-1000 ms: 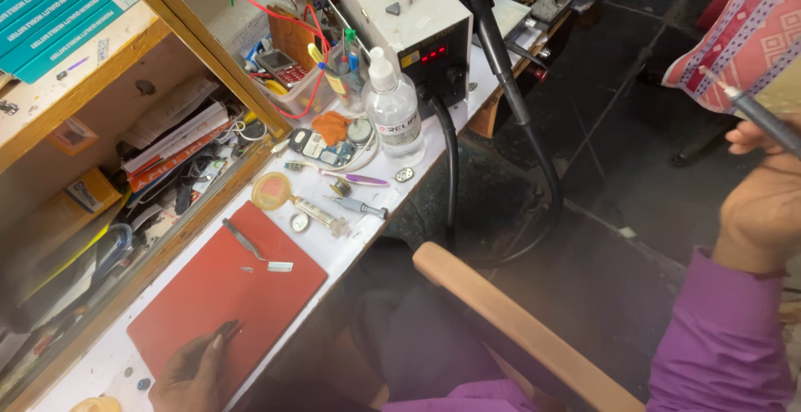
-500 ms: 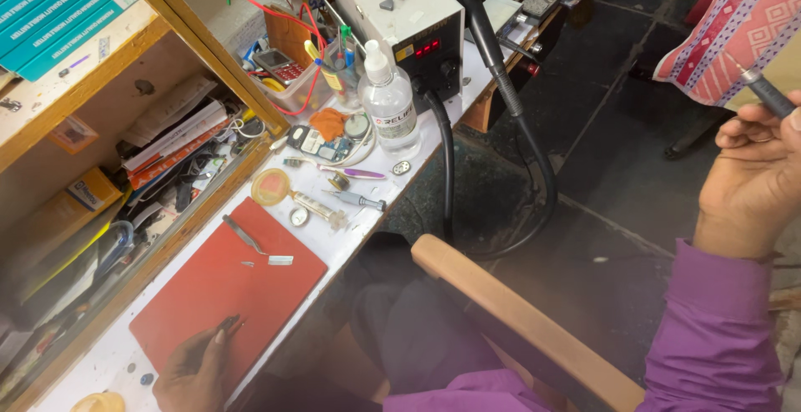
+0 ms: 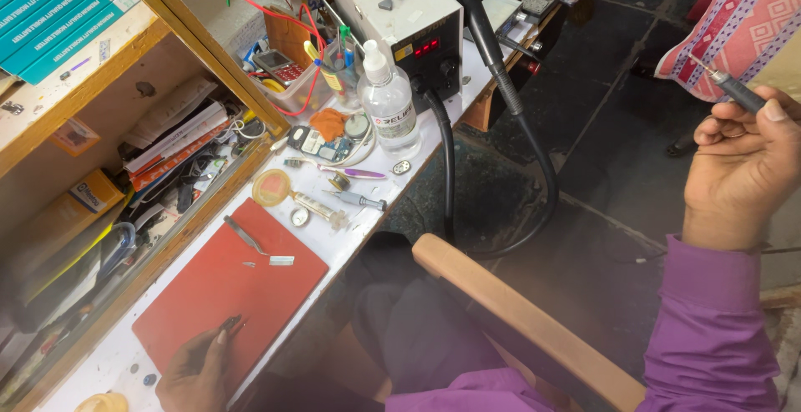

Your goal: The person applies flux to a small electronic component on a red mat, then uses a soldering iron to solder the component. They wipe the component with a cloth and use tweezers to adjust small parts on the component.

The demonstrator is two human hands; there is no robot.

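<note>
Two hands apart at a cluttered repair bench

The right hand (image 3: 738,170) is raised off to the side, fingers curled closed around a thin grey precision screwdriver (image 3: 727,84), tip pointing up-left. The left hand (image 3: 196,370) rests on the near edge of the red work mat (image 3: 229,295), pinching a small dark tool (image 3: 230,323); metal tweezers (image 3: 250,241) lie further up the mat, near a clear plastic bottle (image 3: 390,105).

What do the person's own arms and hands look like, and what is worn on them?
The right hand is bare, without glove, ring or watch, and its arm wears a long purple sleeve with a buttoned-looking cuff. The left hand is bare too; its sleeve is out of view.
</note>
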